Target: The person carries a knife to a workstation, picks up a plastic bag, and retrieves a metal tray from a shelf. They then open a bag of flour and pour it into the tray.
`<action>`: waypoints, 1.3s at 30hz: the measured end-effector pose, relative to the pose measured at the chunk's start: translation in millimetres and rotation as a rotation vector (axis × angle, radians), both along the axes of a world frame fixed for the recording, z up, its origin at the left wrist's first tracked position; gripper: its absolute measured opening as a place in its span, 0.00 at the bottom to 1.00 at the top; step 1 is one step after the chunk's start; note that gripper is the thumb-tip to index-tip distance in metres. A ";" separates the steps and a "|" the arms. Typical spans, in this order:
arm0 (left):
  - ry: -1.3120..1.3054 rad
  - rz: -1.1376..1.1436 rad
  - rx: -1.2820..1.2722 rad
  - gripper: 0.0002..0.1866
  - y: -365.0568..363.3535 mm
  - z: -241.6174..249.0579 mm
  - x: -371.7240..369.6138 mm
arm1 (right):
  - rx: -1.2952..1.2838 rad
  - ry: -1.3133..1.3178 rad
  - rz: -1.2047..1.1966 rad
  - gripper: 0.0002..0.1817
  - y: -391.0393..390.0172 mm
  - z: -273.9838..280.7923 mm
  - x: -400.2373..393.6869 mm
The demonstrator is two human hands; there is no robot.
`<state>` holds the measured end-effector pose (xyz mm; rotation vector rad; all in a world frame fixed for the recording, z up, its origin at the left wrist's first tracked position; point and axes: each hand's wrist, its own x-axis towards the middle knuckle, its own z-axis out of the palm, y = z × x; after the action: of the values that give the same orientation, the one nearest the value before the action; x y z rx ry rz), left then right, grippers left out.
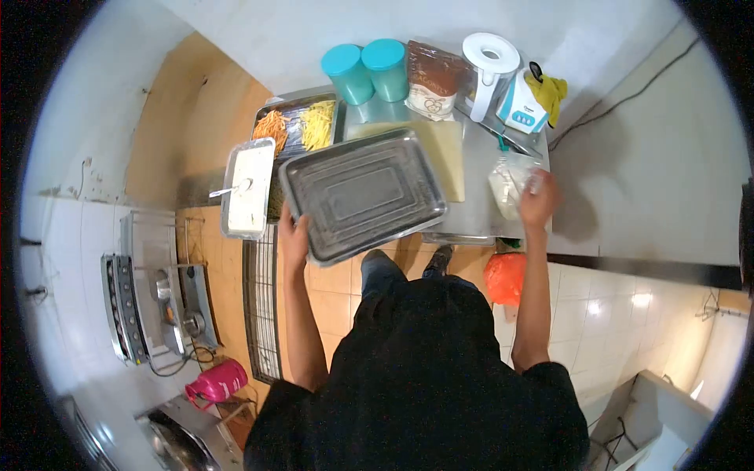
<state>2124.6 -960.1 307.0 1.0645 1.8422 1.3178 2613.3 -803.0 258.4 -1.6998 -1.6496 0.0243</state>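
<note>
Near the frame's centre, the left hand (293, 239) grips the near-left edge of a large rectangular stainless-steel baking tray (363, 194), tilted over the steel counter (479, 169). At centre right, the right hand (538, 202) closes on a clear plastic bag of white contents (508, 182), beside a pale cutting board (446, 149).

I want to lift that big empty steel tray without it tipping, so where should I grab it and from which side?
Grip the big steel tray by its raised rolled rim at the two short ends, coming in from the sides. The left hand already holds the near-left edge; the right hand is on a clear bag. The tray is wide and shallow, so one-sided holds likely tilt it.
</note>
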 end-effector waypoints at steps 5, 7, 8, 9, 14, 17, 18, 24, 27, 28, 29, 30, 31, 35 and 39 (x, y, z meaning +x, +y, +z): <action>-0.045 -0.136 0.044 0.26 80.4 -63.9 13.4 | 0.030 0.217 -0.098 0.11 -3.0 2.1 47.2; -0.042 -0.201 0.013 0.25 105.9 -79.3 14.7 | 0.034 0.197 -0.089 0.12 -22.6 14.2 46.2; 0.034 -0.175 -0.146 0.27 115.5 -86.2 14.5 | 0.022 0.178 -0.076 0.13 -34.4 19.3 44.9; 0.110 -0.149 -0.307 0.28 122.1 -88.7 17.5 | 0.026 0.169 -0.082 0.13 -43.1 19.7 47.2; 0.796 -0.092 -0.213 0.37 132.3 -81.0 54.8 | -0.182 0.352 0.009 0.19 -76.4 50.0 42.1; 0.953 -0.196 -0.249 0.34 132.0 -77.0 77.1 | -0.318 0.444 0.101 0.22 -85.7 73.0 39.0; 0.943 -0.206 -0.254 0.34 131.4 -82.0 77.7 | -0.326 0.436 0.093 0.22 -88.0 82.4 35.2; 0.941 -0.165 -0.366 0.31 127.8 -92.6 74.3 | -0.043 0.669 0.004 0.21 -75.9 119.1 -6.5; 0.916 -0.166 -0.419 0.32 127.1 -94.9 74.8 | 0.214 0.426 -0.042 0.15 -67.9 134.6 -41.3; 0.912 -0.168 -0.425 0.32 125.8 -94.6 75.6 | 0.208 0.423 -0.041 0.15 -66.3 139.7 -54.9; 0.893 -0.179 -0.434 0.32 126.2 -90.5 77.2 | 0.212 0.276 0.105 0.14 -62.5 151.8 -73.0; 0.874 -0.193 -0.441 0.32 125.7 -85.7 78.6 | 0.213 0.127 0.247 0.13 -58.8 158.4 -91.5; 0.869 -0.223 -0.438 0.32 124.6 -80.1 78.2 | 0.199 0.149 0.350 0.12 -53.2 157.8 -111.5; 0.935 -0.302 -0.293 0.30 119.7 -63.7 71.6 | -0.110 0.258 0.531 0.16 -22.8 133.7 -172.9; 0.813 -0.386 -0.014 0.24 106.1 -34.9 65.7 | -0.451 0.905 0.547 0.28 46.9 45.4 -190.7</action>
<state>2190.3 -853.9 272.1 2.0297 2.0079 0.6730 2422.6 -756.1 303.8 -1.1562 -1.3608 1.3054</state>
